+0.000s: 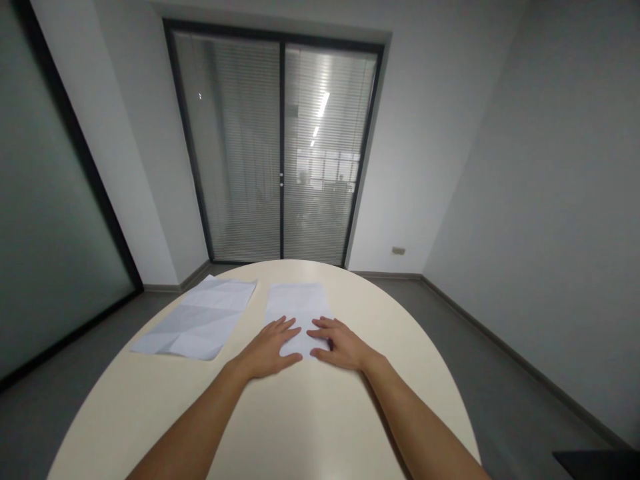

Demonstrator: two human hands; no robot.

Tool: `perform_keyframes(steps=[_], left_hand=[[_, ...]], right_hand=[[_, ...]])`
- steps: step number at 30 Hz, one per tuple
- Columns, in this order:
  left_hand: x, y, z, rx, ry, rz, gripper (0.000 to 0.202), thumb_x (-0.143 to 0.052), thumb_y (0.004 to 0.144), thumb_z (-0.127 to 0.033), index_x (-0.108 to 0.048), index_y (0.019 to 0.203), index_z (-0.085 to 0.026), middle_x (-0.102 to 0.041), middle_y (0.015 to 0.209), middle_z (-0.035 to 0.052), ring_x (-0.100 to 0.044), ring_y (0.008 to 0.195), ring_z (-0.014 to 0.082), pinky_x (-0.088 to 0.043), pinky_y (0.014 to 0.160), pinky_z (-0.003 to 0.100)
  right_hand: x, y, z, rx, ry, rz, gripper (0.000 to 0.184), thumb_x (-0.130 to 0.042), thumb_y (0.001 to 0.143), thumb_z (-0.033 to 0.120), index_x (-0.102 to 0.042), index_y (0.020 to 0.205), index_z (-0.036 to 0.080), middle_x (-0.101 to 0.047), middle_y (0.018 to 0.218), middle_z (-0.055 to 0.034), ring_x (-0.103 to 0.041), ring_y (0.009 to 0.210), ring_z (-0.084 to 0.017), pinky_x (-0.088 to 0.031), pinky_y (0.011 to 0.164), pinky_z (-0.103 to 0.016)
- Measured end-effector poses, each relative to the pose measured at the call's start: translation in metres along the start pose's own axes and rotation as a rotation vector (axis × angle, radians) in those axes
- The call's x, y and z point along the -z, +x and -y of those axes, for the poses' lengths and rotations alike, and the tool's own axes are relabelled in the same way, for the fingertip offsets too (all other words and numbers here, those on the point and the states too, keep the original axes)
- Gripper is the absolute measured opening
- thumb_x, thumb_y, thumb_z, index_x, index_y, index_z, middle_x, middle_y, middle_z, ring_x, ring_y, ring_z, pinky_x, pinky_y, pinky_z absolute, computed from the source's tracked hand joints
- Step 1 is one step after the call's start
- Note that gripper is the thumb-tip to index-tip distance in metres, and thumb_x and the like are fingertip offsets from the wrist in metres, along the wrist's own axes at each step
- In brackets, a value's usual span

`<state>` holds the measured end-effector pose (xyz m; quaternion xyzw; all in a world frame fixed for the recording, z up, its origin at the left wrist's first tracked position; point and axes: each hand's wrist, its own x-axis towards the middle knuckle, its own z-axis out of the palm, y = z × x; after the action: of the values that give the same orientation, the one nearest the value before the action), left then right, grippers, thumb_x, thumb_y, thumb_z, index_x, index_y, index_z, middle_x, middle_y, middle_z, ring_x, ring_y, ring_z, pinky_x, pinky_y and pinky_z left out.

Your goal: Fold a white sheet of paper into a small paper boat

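Paper point(298, 300) lying flat on a pale, round-edged table point(280, 427).
In the head view, the left hand point(270, 350) rests fingers spread over the paper's left side, the right hand point(344, 344) over its right side, fingers parted and slightly bent, neither gripping; a creased sheet point(203, 317) lies to the left.

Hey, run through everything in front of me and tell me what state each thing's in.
Left hand: open, palm down
Right hand: open, palm down, fingers slightly bent
Smaller sheet: spread out, partly covered by the hands
Larger sheet: spread out, creased
Blinds: lowered, partly see-through
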<state>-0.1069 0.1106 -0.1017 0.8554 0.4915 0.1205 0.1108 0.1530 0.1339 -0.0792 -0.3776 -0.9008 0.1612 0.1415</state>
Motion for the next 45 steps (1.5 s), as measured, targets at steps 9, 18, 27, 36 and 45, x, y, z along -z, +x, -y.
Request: perform_keyframes(steps=[9,18,27,36,45], left_hand=[[0.0,0.0,-0.002,0.023,-0.022,-0.021,0.072,-0.052,0.089,-0.064,-0.045,0.148,-0.024,-0.03,0.161,0.0074,-0.022,0.15,0.0294,-0.022,0.121,0.044],[0.005,-0.005,-0.004,-0.014,-0.08,-0.007,0.07,-0.06,0.086,-0.06,-0.049,0.145,-0.025,-0.033,0.16,0.0083,-0.022,0.15,0.0322,-0.021,0.121,0.049],[0.001,-0.007,0.004,-0.044,-0.222,-0.091,0.05,-0.06,0.089,-0.049,-0.062,0.134,-0.026,-0.045,0.153,0.0074,-0.029,0.147,0.0314,-0.026,0.12,0.05],[0.01,-0.013,0.011,-0.008,-0.357,-0.184,0.03,-0.057,0.089,-0.039,-0.074,0.107,-0.022,-0.067,0.131,0.0089,-0.05,0.135,0.0295,-0.04,0.112,0.043],[0.01,-0.012,0.023,0.174,-0.419,-0.214,0.049,-0.05,0.091,-0.045,-0.069,0.122,-0.013,-0.065,0.132,0.015,-0.062,0.121,0.0312,-0.043,0.106,0.042]], right_hand=[[-0.006,0.003,-0.01,0.077,0.072,-0.042,0.059,-0.074,0.074,0.062,-0.07,0.124,0.03,-0.055,0.144,-0.0112,-0.048,0.134,-0.033,-0.03,0.114,-0.05],[-0.002,0.002,-0.003,0.096,0.086,-0.091,0.036,-0.073,0.079,0.049,-0.078,0.107,0.027,-0.071,0.122,-0.0088,-0.064,0.112,-0.027,-0.047,0.099,-0.038],[-0.002,0.003,-0.002,0.099,0.098,-0.115,0.027,-0.07,0.083,0.043,-0.08,0.1,0.024,-0.074,0.114,-0.0082,-0.067,0.106,-0.025,-0.048,0.094,-0.034],[-0.003,0.005,-0.001,0.089,0.122,-0.119,0.027,-0.057,0.093,0.038,-0.079,0.09,0.022,-0.077,0.096,-0.0059,-0.067,0.083,-0.02,-0.045,0.077,-0.028],[-0.001,0.001,-0.007,-0.03,0.177,-0.114,0.035,-0.055,0.093,0.048,-0.076,0.09,0.02,-0.073,0.078,-0.0026,-0.058,0.066,-0.015,-0.038,0.064,-0.025]])
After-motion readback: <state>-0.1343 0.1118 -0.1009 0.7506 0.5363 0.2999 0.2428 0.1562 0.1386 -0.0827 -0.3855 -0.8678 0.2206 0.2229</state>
